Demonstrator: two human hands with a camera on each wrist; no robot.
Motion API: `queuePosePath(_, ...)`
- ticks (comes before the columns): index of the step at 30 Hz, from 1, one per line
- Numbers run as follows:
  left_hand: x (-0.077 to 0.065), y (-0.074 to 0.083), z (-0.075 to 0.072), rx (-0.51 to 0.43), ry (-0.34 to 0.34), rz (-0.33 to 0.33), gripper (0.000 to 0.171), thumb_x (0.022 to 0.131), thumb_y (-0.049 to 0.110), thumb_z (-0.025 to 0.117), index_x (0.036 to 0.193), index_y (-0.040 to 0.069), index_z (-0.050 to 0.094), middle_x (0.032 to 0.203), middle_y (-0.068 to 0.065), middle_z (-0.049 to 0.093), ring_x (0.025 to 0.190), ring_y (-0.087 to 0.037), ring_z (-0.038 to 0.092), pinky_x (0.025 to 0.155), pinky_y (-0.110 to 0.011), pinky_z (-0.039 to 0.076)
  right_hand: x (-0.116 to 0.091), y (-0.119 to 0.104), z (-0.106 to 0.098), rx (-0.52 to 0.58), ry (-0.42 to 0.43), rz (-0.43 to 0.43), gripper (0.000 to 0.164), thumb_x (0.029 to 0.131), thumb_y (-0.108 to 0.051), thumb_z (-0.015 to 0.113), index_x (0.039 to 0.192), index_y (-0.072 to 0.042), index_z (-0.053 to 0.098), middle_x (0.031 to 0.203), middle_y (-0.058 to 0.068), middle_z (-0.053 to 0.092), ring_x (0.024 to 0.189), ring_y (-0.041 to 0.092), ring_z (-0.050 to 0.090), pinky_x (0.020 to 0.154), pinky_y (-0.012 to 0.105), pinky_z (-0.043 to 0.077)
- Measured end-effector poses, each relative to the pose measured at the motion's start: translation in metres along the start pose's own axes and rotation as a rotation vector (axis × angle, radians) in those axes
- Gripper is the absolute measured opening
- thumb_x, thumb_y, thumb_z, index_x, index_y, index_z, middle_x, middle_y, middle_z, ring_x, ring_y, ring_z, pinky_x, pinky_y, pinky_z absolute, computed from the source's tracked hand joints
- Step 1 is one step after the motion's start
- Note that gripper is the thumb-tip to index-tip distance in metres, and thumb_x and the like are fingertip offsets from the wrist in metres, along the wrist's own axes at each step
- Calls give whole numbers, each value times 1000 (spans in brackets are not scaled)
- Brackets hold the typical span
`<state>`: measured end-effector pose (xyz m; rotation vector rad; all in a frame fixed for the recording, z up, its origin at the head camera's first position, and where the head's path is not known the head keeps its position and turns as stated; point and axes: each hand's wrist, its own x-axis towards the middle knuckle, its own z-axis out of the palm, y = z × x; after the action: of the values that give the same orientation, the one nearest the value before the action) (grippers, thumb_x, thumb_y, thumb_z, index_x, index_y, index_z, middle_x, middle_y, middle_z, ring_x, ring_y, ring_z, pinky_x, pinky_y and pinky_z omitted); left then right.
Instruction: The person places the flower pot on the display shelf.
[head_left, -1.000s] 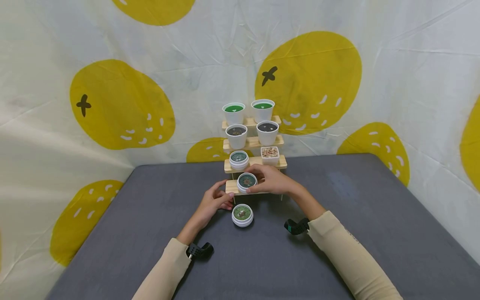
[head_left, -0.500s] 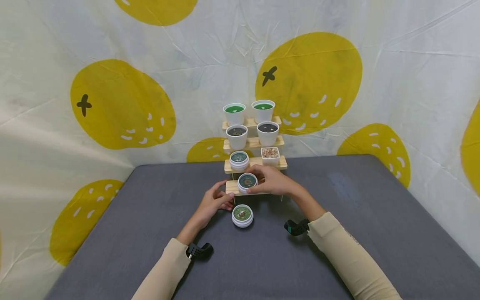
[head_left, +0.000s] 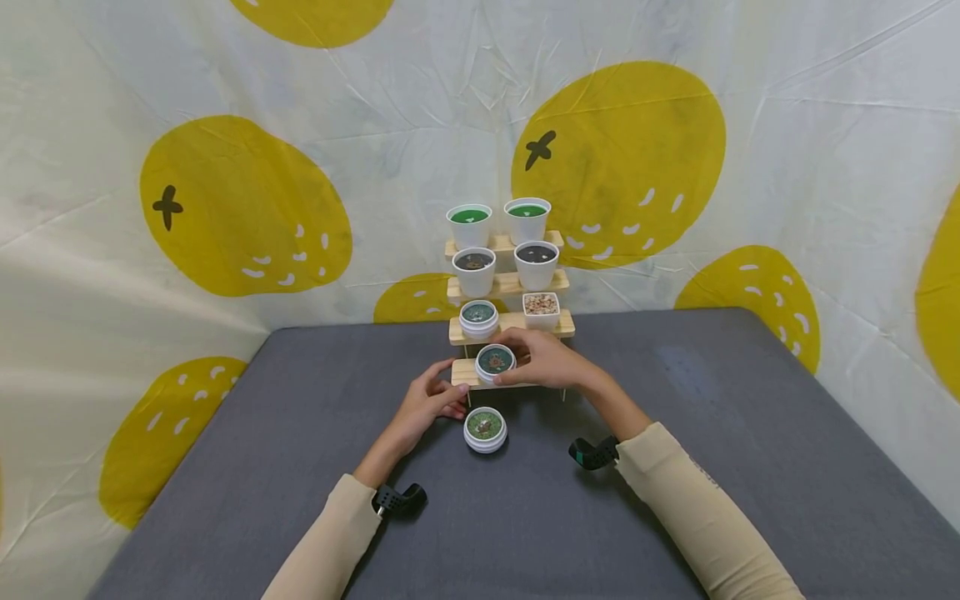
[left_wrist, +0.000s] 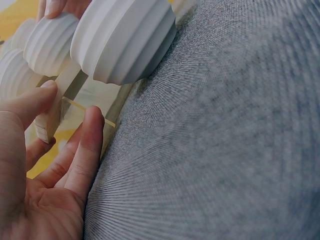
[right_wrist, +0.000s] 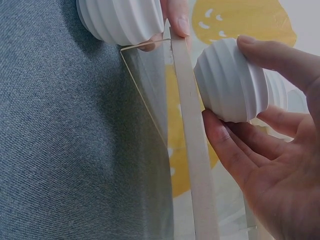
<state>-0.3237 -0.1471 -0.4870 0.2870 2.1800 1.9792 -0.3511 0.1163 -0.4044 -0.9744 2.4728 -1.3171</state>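
My right hand [head_left: 553, 360] grips a round white ribbed pot [head_left: 495, 363] with a dark teal top. The pot sits on the lowest board of a wooden stepped display stand [head_left: 461, 374]; in the right wrist view thumb and fingers lie on either side of this pot [right_wrist: 230, 82]. At the board's left end, my left hand [head_left: 422, 412] pinches the wood, thumb on top and a finger underneath, as the left wrist view shows. Another ribbed white pot [head_left: 485, 431], its top mottled green, stands on the table in front of the stand, apart from both hands.
Higher boards carry a teal-topped pot [head_left: 478, 321], a square dish of pale brown bits [head_left: 541, 311], dark-topped cups [head_left: 474, 275] and green-topped cups [head_left: 468, 227]. The stand has thin clear side supports. A grey cloth-covered table [head_left: 315, 383] meets a patterned curtain [head_left: 420, 167] behind.
Both hands keep their places on the pot and the board. Only a very slight shift of the whole head view shows.
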Motion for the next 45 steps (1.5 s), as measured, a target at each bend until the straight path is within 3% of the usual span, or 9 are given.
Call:
queuePosePath(16,1,-1,0,-12,0,11,66,99,21,73,156,14,41,95,-10,69,76,-18,72,70,-33,65,-1,-2,0,-2,4,-2,55,86,-18,86,134,-6,62,128,11,71,113,24,68,97,43,59)
queuePosePath(29,-1,2,2,-7,0,3,68,99,22,73,158,14,39,95,-9,69,76,-18,72,70,-31,65,-1,-1,1,27,-3,5,55,87,-17,84,135,-5,61,128,13,70,116,28,67,101,50,57)
queuePosePath(45,2,-1,1,-19,9,-5,66,99,21,72,157,16,41,97,-11,70,75,-18,72,70,-32,65,-1,2,2,26,1,9,51,89,-21,83,133,-6,63,126,11,71,112,25,68,98,45,59)
